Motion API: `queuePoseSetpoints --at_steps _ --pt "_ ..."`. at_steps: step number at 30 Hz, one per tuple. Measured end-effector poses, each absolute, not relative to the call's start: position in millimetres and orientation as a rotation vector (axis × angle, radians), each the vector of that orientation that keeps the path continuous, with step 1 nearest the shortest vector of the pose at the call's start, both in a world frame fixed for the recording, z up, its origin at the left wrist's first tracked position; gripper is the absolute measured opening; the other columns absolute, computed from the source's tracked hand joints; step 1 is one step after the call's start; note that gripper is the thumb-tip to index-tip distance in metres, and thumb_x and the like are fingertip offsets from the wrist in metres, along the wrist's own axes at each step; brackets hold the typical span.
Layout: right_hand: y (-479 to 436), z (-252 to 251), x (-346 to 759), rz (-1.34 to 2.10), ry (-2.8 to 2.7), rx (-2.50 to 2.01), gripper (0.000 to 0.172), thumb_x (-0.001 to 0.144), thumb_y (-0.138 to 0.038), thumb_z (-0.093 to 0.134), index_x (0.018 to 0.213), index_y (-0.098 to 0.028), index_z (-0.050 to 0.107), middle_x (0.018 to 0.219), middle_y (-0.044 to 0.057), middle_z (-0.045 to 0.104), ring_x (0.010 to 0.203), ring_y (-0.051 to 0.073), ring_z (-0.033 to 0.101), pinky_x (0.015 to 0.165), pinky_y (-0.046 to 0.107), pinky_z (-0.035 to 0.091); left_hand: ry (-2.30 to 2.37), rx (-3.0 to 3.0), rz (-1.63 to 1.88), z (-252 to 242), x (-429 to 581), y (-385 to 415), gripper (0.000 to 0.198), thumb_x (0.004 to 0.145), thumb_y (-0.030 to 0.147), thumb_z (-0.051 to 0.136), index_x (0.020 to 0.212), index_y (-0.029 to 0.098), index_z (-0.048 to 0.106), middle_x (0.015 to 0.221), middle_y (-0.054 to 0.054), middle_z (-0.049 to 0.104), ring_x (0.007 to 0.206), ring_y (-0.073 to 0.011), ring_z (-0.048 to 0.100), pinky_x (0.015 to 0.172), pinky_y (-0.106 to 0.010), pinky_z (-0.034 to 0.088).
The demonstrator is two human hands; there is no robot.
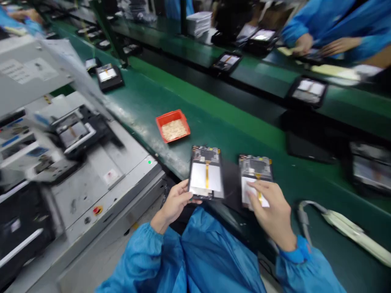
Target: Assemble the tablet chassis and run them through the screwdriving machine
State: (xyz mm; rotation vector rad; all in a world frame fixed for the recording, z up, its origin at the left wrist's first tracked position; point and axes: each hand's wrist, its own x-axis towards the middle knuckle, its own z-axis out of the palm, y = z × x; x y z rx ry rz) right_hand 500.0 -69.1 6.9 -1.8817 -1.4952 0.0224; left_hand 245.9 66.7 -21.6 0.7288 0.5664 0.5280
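Note:
My left hand (pixel 176 200) grips the lower left corner of an opened tablet (pixel 206 173), whose white battery, orange ribbon cable and circuit board face up. The tablet is tilted a little at the bench's near edge. To its right lies a second opened tablet (pixel 255 169) of the same look. My right hand (pixel 270 205) is over this one, thumb and fingers drawn together at its white battery and orange ribbon. Whether anything small is between those fingertips is hidden. A blue band sits on my right wrist.
Beyond the left tablet stands a red tray (pixel 173 126) of small pale pieces. A machine (pixel 100 179) fills the left side. At right lies a cream-coloured handheld tool (pixel 351 228) with a grey cable. Several opened tablets ride the dark conveyor (pixel 195 67); a co-worker's hands (pixel 342 46) work across it.

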Motion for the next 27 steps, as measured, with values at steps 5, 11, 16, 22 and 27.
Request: queuePoseSetpoints --at_steps 5,11,16,22,27 --pt "-94 8 639 -0.197 -1.186 -2.261 0.028 0.093 -0.034 0.050 0.108 -0.017 0.067 0.098 0.010 0.067 0.083 0.022 0.061 0.080 0.037 0.050 0.578 0.798 0.483 -7 261 76 0.046 0.083 0.025 0.071 0.127 0.016 0.063 0.116 -0.013 0.071 0.093 -0.0246 0.068 0.079 -0.037 0.057" --pt "-76 33 766 -0.099 -0.904 -2.860 0.053 0.092 -0.036 0.054 0.134 -0.005 0.052 0.128 0.025 0.057 0.118 0.033 0.050 0.098 0.042 0.038 0.551 0.906 0.442 18 319 92 0.046 0.082 0.025 0.072 0.127 0.016 0.064 0.118 -0.013 0.070 0.100 -0.0273 0.067 0.082 -0.039 0.058" --pt "-82 31 771 -0.061 -0.677 -2.958 0.037 0.094 -0.026 0.049 0.113 0.003 0.063 0.113 0.032 0.060 0.112 0.037 0.051 0.091 0.048 0.037 0.496 0.930 0.372 33 385 93 0.045 0.082 0.024 0.073 0.125 0.017 0.064 0.121 -0.013 0.069 0.099 -0.0260 0.067 0.081 -0.038 0.059" --pt "-94 6 746 -0.020 -0.781 -2.845 0.036 0.097 -0.030 0.047 0.126 -0.014 0.060 0.126 0.018 0.058 0.116 0.029 0.049 0.095 0.041 0.038 0.347 0.934 0.257 27 539 96 0.040 0.074 0.019 0.076 0.113 0.013 0.067 0.115 -0.012 0.070 0.098 -0.0226 0.067 0.086 -0.037 0.058" --pt "-157 17 720 0.025 -0.834 -2.727 0.035 0.097 -0.027 0.047 0.128 -0.017 0.060 0.125 0.012 0.061 0.115 0.024 0.053 0.098 0.035 0.040 0.386 1.271 0.242 12 666 85 0.038 0.073 0.024 0.072 0.109 0.013 0.065 0.120 -0.015 0.068 0.107 -0.0282 0.065 0.097 -0.048 0.051"
